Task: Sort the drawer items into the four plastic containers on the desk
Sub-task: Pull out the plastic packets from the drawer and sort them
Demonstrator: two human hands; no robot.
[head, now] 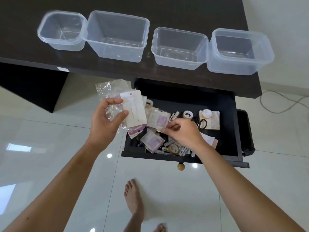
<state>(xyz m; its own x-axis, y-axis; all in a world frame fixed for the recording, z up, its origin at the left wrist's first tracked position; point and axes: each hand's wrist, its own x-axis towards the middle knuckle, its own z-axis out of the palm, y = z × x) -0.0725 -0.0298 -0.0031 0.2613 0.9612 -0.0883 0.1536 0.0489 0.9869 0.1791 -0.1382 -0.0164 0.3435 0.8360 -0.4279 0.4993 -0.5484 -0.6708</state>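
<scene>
Four clear plastic containers stand in a row on the dark desk: a small one, a large one, a medium one and one at the right end; all look empty. Below, the open black drawer holds packets, batteries, tape rolls and scissors. My left hand is shut on a stack of packets, a white card on top, held left of the drawer. My right hand pinches the edge of a white-and-purple packet over the drawer.
The drawer's round wooden knob sticks out toward me. Scissors and tape rolls lie at the drawer's right. A cable runs over the white tiled floor at right. My bare feet stand below the drawer.
</scene>
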